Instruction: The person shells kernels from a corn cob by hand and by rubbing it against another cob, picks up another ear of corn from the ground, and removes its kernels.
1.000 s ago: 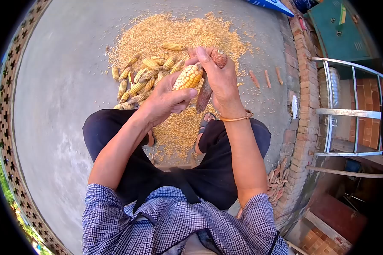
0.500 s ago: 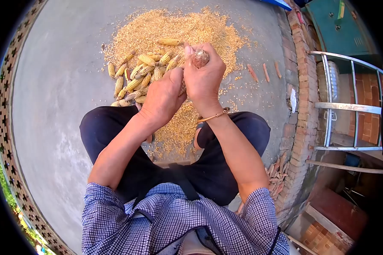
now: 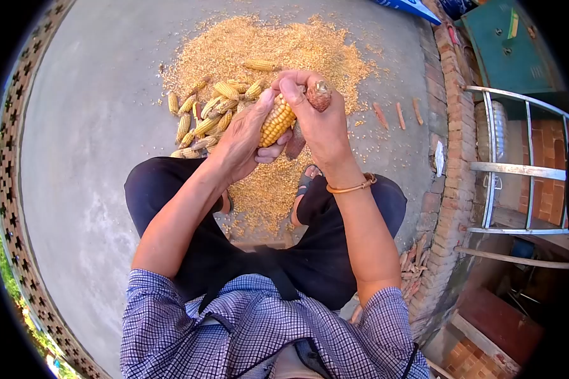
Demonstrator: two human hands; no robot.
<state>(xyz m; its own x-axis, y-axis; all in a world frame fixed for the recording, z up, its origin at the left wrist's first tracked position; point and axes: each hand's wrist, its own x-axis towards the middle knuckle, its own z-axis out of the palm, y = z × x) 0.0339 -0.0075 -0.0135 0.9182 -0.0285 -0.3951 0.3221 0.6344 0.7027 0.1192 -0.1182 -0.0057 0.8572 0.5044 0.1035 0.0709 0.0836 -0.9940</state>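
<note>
My left hand (image 3: 239, 140) is closed around an ear of corn (image 3: 277, 126) with rows of yellow kernels, held tilted over the gap between my knees. In my right hand (image 3: 327, 129) is a bare reddish corn cob (image 3: 319, 96); one end pokes out above the fist and the other shows below it. The right thumb and fingertips meet the top of the yellow ear, so the hands nearly touch. Beyond the left hand lies a heap of unshelled ears (image 3: 208, 123). Loose kernels (image 3: 253, 44) spread behind the heap and below my hands.
Several bare cobs (image 3: 401, 116) lie on the concrete floor (image 3: 88, 126) to the right, with more piled (image 3: 414, 268) by the low brick edge (image 3: 452, 158). A metal railing (image 3: 518, 167) and a green cabinet (image 3: 509, 47) stand past that edge. A perforated wall (image 3: 12, 208) runs along the left.
My hands have turned and opened up from a tight grip, so the yellow ear in the left hand now shows. The right hand has shifted slightly right and down with the cob.
</note>
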